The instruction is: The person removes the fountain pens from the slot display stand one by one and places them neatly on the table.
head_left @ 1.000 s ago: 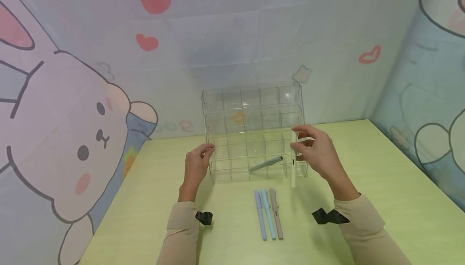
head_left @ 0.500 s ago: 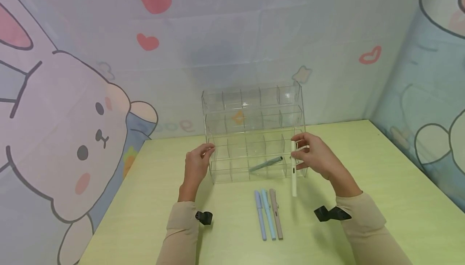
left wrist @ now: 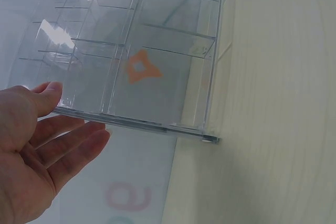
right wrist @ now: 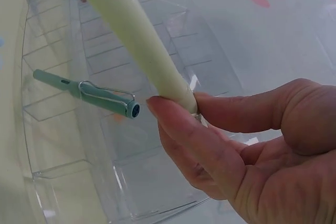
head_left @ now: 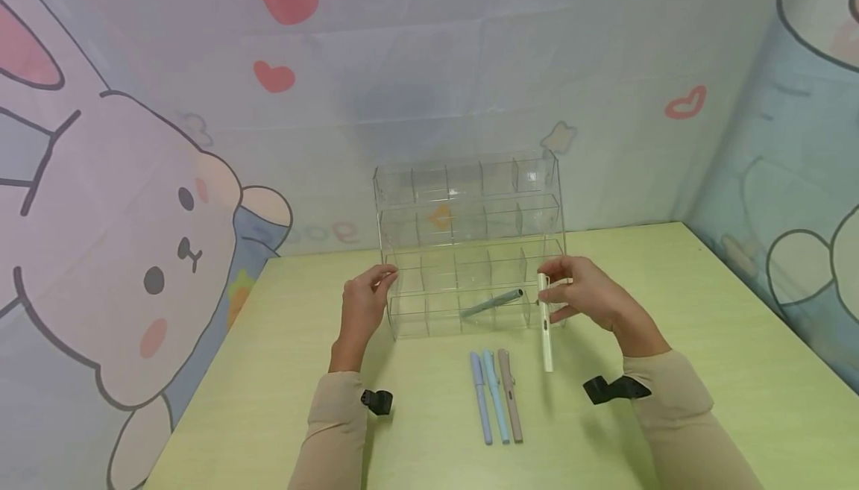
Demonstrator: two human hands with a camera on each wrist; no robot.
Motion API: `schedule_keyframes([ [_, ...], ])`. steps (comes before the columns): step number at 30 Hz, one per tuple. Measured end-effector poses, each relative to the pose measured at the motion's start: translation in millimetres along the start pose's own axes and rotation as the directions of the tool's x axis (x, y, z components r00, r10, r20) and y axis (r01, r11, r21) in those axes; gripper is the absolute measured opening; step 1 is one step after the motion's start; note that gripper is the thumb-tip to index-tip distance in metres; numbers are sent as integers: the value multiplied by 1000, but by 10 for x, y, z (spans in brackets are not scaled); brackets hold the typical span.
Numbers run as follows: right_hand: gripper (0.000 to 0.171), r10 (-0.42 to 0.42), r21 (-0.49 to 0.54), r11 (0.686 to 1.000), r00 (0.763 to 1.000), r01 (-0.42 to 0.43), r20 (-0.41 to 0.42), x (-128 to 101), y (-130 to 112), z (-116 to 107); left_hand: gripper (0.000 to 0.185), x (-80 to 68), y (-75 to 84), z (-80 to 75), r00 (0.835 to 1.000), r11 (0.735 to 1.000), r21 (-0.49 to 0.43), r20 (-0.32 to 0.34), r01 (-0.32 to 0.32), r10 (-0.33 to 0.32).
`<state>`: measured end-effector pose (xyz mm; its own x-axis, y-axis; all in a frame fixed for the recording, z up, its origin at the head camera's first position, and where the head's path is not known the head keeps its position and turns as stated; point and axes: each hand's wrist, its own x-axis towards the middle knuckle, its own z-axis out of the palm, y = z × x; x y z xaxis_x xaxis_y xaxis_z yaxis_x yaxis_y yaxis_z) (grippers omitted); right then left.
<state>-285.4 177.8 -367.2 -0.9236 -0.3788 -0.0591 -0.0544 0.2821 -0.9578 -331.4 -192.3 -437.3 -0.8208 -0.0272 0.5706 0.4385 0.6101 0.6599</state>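
A clear tiered organiser (head_left: 470,244) with several compartments stands at the back of the green table (head_left: 268,371). My right hand (head_left: 584,297) pinches the top end of a cream pen (head_left: 545,326) (right wrist: 131,35), which hangs upright in front of the organiser's lower right corner. My left hand (head_left: 365,303) (left wrist: 37,145) rests with straight fingers against the organiser's left side (left wrist: 121,93). A green pen (head_left: 491,303) (right wrist: 86,93) lies slanted in a bottom compartment.
Three pens, lilac (head_left: 480,408), light blue (head_left: 496,406) and brownish pink (head_left: 511,405), lie side by side on the table in front of the organiser. Cartoon-printed walls close in behind and on both sides.
My right hand has lowered the cream pen from in front of the organiser's upper right toward the table. The left hand has stayed on the organiser's side.
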Motion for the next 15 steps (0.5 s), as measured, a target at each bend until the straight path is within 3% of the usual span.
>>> schedule_keyframes([
  [15,49,58,-12,998,997,-58,56,73,129,56,11,-1,5,-9,1000,1000,1,0,2,-2],
])
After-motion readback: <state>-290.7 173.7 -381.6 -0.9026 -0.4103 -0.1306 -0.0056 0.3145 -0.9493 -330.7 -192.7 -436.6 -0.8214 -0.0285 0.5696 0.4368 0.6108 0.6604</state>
